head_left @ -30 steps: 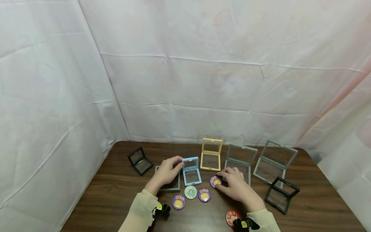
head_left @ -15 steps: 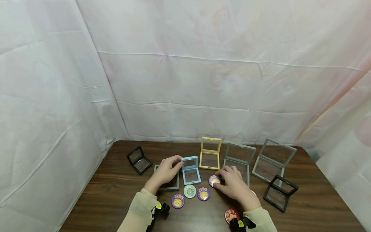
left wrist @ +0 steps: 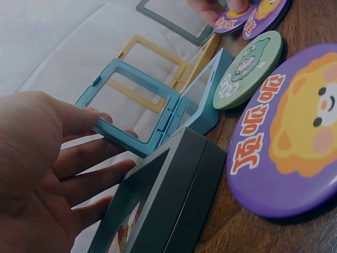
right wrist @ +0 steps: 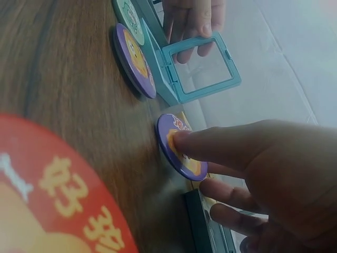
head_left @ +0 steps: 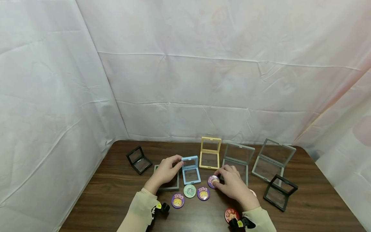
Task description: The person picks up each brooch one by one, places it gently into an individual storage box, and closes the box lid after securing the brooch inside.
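My left hand (head_left: 166, 170) pinches the raised lid of a small light-blue hinged display frame (left wrist: 131, 105), thumb on one side and fingers behind. A closed dark-grey frame (left wrist: 179, 179) stands beneath this hand, partly hidden by it. My right hand (head_left: 232, 182) pinches a purple button badge (right wrist: 171, 142) with a yellow cartoon animal. Its thumb lies on the printed face, and the badge is just right of the blue frame. Two more purple badges (head_left: 203, 193) and a green badge (head_left: 189, 191) lie in front of the blue frame.
Behind stand an open yellow frame (head_left: 210, 167) and two larger open grey frames (head_left: 246, 166). Small black frames stand open at the left (head_left: 139, 160) and right (head_left: 280, 193). A red badge (head_left: 231, 214) lies near my right wrist. A white cloth (head_left: 185, 122) hangs behind the table.
My right hand and its purple badge have shifted slightly left, and the grey frame beside that hand has edged left too. My left hand keeps its grip on the blue lid.
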The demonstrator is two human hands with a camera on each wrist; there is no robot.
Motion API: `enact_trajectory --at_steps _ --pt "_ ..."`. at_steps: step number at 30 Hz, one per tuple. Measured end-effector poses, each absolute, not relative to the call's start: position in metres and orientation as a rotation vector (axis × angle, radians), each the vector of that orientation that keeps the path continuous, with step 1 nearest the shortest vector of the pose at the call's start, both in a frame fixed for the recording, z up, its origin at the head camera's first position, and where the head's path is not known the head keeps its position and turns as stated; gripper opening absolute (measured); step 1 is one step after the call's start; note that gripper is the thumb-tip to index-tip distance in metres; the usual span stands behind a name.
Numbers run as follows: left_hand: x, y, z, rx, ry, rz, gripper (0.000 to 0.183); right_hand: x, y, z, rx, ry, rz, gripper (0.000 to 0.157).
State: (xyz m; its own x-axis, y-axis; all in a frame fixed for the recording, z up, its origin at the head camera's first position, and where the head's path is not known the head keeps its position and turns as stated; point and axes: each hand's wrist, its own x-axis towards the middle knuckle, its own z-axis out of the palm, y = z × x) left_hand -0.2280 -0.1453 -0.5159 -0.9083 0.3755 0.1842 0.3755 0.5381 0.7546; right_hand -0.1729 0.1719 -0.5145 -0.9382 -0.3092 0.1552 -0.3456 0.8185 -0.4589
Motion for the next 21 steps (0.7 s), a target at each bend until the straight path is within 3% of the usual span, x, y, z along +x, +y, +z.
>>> enact_trajectory --at_steps 21 --pt "-0.229 -0.146 -0.516 0.686 2.751 1.344 0.022 -0.173 0.172 -0.500 0.656 -2.909 1.049 0.009"
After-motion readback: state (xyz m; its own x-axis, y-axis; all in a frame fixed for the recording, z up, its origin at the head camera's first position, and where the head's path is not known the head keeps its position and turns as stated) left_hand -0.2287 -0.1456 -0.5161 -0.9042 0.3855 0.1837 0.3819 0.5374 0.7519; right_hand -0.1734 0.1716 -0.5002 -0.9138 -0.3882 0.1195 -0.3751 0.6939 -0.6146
